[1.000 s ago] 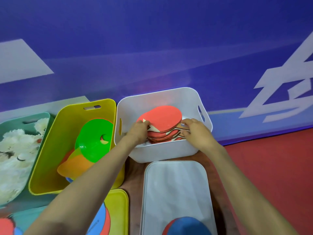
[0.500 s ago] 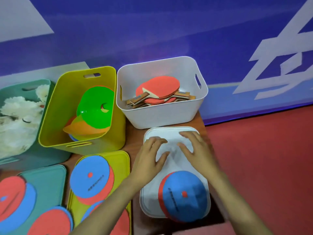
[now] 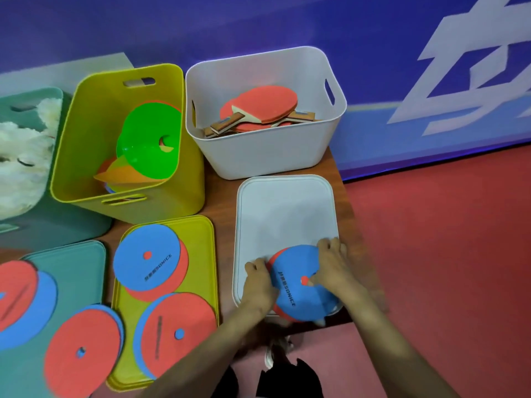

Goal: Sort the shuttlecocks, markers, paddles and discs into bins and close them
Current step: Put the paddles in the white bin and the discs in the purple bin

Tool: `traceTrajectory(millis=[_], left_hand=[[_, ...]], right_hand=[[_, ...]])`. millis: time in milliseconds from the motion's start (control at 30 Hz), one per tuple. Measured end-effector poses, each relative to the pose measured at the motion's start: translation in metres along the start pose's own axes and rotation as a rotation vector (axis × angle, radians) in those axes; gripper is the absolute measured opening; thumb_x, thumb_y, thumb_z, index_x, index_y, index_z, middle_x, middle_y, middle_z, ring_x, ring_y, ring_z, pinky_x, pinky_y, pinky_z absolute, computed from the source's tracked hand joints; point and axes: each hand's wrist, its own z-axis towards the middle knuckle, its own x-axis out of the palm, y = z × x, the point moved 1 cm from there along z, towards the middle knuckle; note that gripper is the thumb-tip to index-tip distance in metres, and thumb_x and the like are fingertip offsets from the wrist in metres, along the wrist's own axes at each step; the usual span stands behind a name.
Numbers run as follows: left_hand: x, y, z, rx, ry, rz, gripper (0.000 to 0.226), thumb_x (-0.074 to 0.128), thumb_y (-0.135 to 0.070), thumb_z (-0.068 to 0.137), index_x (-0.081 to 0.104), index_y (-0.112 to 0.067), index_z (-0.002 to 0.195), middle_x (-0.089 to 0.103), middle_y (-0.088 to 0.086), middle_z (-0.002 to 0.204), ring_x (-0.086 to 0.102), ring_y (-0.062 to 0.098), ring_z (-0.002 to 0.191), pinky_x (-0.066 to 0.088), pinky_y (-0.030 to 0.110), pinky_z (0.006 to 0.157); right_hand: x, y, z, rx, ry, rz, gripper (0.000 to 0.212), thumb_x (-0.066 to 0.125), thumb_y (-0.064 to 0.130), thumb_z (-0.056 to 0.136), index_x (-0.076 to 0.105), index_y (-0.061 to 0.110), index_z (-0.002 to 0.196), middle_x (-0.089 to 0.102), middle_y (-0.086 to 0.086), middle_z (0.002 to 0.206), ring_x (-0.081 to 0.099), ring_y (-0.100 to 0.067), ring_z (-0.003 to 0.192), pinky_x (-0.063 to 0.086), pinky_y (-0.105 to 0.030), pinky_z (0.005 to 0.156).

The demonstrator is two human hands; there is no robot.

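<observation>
While paddles (image 3: 267, 106) fill the white bin (image 3: 267, 159) at upper centre, green markers (image 3: 146, 150) sit in the yellow bin (image 3: 83, 133) and white shuttlecocks (image 3: 20, 156) in the teal bin (image 3: 48, 225) at the left edge, the sorting appears well over half done. What is left is the discs (image 3: 146, 257): flat blue and red ones lie on the teal lid (image 3: 77, 262), the yellow lid (image 3: 201, 239) and the white lid (image 3: 284, 214), none visibly in a bin. All three lids lie flat on the table (image 3: 221, 196) in front of their bins, so no bin is closed. Left hand (image 3: 258, 285), lower centre, curls its fingers round the left edge of the blue disc (image 3: 296, 285) on the near end of the white lid, with a red disc just beneath it. Right hand (image 3: 336, 268) lies over the same disc's right side, fingers bent over its far edge and thumb beside the centre hole. Judged step: lifting this pair clear of the lid.
</observation>
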Motion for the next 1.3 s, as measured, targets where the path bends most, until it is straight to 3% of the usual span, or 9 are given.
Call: traceTrajectory(millis=[167, 300, 433, 567, 633, 967, 1100, 1200, 1300], left_hand=[[-0.003, 0.009, 0.014, -0.077, -0.044, -0.122, 0.043, 0.058, 0.004, 0.072, 0.048, -0.001, 0.114, 0.054, 0.016, 0.118, 0.055, 0.032, 0.108, 0.048, 0.040, 0.091], [-0.006, 0.014, 0.014, -0.078, -0.068, -0.053, 0.036, 0.056, 0.002, 0.076, 0.049, -0.001, 0.111, 0.047, 0.017, 0.121, 0.049, 0.034, 0.111, 0.043, 0.037, 0.095], [-0.015, 0.016, 0.007, -0.057, 0.016, -0.176, 0.032, 0.054, 0.000, 0.082, 0.042, 0.001, 0.111, 0.054, 0.019, 0.112, 0.056, 0.035, 0.104, 0.043, 0.035, 0.075], [-0.046, 0.033, -0.002, -0.163, 0.123, -0.789, 0.022, 0.059, 0.005, 0.084, 0.048, -0.013, 0.089, 0.059, 0.007, 0.082, 0.060, 0.011, 0.055, 0.050, 0.028, 0.054], [-0.073, 0.043, -0.008, -0.134, 0.138, -1.011, 0.012, 0.058, -0.001, 0.089, 0.059, -0.013, 0.090, 0.064, -0.001, 0.070, 0.058, 0.003, 0.049, 0.046, 0.018, 0.048], [-0.195, 0.110, -0.036, 0.171, -0.378, -0.964, 0.012, 0.051, -0.021, 0.096, 0.061, -0.022, 0.090, 0.061, -0.001, 0.082, 0.051, 0.016, 0.075, 0.043, 0.035, 0.071], [-0.238, 0.160, -0.058, 0.236, -0.519, -0.929, 0.014, 0.052, -0.017, 0.096, 0.065, -0.021, 0.091, 0.068, -0.007, 0.084, 0.058, 0.009, 0.081, 0.048, 0.035, 0.080], [-0.271, 0.205, -0.072, 0.275, -0.598, -0.967, 0.015, 0.052, -0.019, 0.095, 0.067, -0.017, 0.092, 0.069, -0.001, 0.087, 0.059, 0.013, 0.082, 0.048, 0.038, 0.079], [-0.305, 0.253, -0.080, 0.310, -0.650, -0.996, 0.018, 0.051, -0.018, 0.096, 0.066, -0.020, 0.087, 0.066, -0.008, 0.080, 0.055, 0.009, 0.076, 0.044, 0.037, 0.074]], right_hand=[[0.004, 0.009, -0.001, -0.004, 0.024, 0.070, 0.082, 0.085, 0.030, 0.064, 0.034, 0.009, 0.125, 0.028, -0.010, 0.129, 0.032, -0.027, 0.120, 0.042, -0.035, 0.096], [0.005, 0.018, -0.002, -0.011, 0.018, 0.040, 0.076, 0.084, 0.023, 0.064, 0.037, 0.011, 0.121, 0.035, -0.006, 0.125, 0.038, -0.025, 0.116, 0.046, -0.037, 0.085], [0.003, 0.022, -0.001, -0.023, 0.032, 0.074, 0.066, 0.085, 0.023, 0.062, 0.039, 0.013, 0.109, 0.043, -0.004, 0.117, 0.041, -0.024, 0.112, 0.046, -0.038, 0.080], [-0.009, 0.036, -0.002, -0.088, -0.009, 0.278, 0.044, 0.076, 0.014, 0.069, 0.038, 0.016, 0.091, 0.052, -0.003, 0.094, 0.053, -0.025, 0.085, 0.044, -0.035, 0.064], [-0.022, 0.052, -0.004, -0.136, -0.038, 0.443, 0.038, 0.075, 0.014, 0.072, 0.041, 0.014, 0.090, 0.053, -0.001, 0.086, 0.053, -0.023, 0.078, 0.041, -0.033, 0.061], [-0.050, 0.204, -0.010, -0.453, -0.190, 0.764, 0.029, 0.072, 0.015, 0.080, 0.045, 0.011, 0.091, 0.052, 0.009, 0.078, 0.051, -0.002, 0.070, 0.038, -0.011, 0.051], [-0.039, 0.273, -0.021, -0.619, -0.210, 0.774, 0.029, 0.071, 0.016, 0.081, 0.043, 0.021, 0.086, 0.053, 0.011, 0.080, 0.054, -0.003, 0.075, 0.042, -0.019, 0.063], [-0.024, 0.325, -0.035, -0.721, -0.206, 0.765, 0.027, 0.067, 0.014, 0.085, 0.042, 0.025, 0.086, 0.053, 0.013, 0.081, 0.053, 0.006, 0.073, 0.040, -0.013, 0.062], [-0.006, 0.381, -0.045, -0.778, -0.225, 0.649, 0.023, 0.066, 0.018, 0.085, 0.045, 0.026, 0.082, 0.054, 0.009, 0.080, 0.053, -0.008, 0.079, 0.037, -0.021, 0.062]])
